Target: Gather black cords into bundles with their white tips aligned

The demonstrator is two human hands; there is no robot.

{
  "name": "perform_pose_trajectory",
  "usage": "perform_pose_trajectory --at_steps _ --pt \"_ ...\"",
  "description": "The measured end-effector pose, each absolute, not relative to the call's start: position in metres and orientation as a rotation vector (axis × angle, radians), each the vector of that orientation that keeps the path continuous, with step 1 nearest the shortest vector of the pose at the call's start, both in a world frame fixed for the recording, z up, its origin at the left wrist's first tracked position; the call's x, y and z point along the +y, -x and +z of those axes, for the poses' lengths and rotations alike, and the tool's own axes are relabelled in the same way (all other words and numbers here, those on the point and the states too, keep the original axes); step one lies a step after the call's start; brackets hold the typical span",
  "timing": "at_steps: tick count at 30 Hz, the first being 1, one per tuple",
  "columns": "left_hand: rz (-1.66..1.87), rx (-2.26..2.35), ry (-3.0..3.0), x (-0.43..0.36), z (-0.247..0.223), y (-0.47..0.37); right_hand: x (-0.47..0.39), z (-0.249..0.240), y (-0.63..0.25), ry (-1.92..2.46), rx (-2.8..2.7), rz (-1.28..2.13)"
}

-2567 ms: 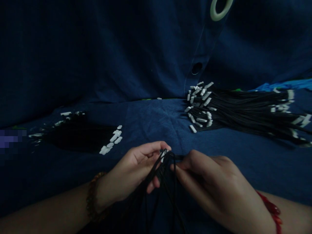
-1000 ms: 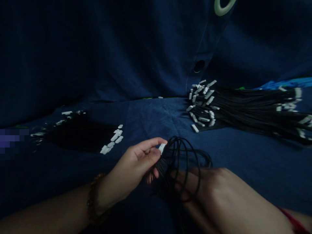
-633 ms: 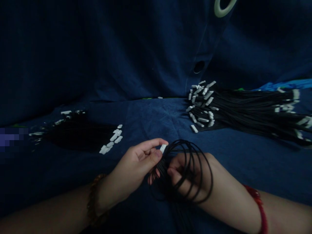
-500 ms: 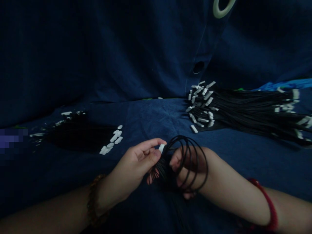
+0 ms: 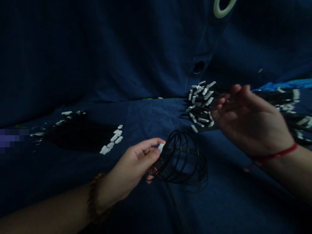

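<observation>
My left hand (image 5: pixel 136 165) is closed, with thumb and forefinger pinching the white connector (image 5: pixel 161 148) of a black cable. The cable's loose loops (image 5: pixel 185 159) fan out to the right of those fingers, and straight strands trail down below. Higher up on the right, my right hand (image 5: pixel 251 122) is raised clear of the loops, palm partly showing. Its fingers are loosely bent and apart, with nothing visible in them. Behind it lies a large bundle of black cables with white connectors (image 5: pixel 204 92), partly hidden by the hand.
A second bundle of black cables (image 5: pixel 83 133) with white ends lies on the dark blue cloth (image 5: pixel 151 117) at left. Blue material (image 5: pixel 285 85) lies at far right. A pale ring (image 5: pixel 223 9) hangs at the top. A small pale sliver (image 5: pixel 260 70) shows against the backdrop.
My right hand has let go of the cable loops and moved up and to the right. The loops have spread out. My left hand stays on the connector. The pale sliver is newly visible.
</observation>
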State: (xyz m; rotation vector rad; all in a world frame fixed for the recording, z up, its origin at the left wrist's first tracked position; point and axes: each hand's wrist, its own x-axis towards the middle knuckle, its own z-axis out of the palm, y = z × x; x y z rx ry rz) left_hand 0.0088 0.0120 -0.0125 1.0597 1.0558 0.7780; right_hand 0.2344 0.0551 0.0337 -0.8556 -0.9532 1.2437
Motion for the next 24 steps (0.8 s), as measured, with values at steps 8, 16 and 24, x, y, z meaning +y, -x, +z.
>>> perform_pose_trajectory --at_steps 8,16,24 --pt "0.785 1.002 -1.012 0.013 -0.017 -0.006 0.011 0.022 -0.200 0.984 -1.594 1.312" --pt "0.793 0.971 -0.957 0.012 -0.014 -0.003 -0.015 0.012 -0.192 1.208 -2.064 0.806" --pt "0.754 0.895 -1.014 0.009 -0.016 0.004 -0.015 0.010 -0.192 1.191 -2.106 0.763"
